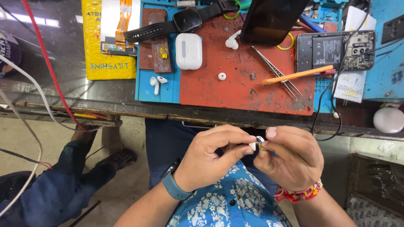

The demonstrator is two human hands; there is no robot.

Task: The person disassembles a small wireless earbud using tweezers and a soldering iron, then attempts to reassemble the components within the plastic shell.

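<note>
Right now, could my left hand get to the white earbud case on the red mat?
Probably not yet: the left hand is pinching a small white earbud part together with the right hand. The path to the earbud case on the red mat looks open otherwise.

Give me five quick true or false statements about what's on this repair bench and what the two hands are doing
1. Both hands pinch a small white earbud between their fingertips. True: the left hand and right hand meet on the earbud, below the bench edge.
2. The white charging case stands open. False: the charging case lies closed on the red mat.
3. A smartwatch lies above the case. True: the smartwatch lies with its strap spread out.
4. The tweezers are in the right hand. False: the tweezers lie on the mat.
5. The opened phone lies at the mat's left end. False: the opened phone is at the right.
</note>
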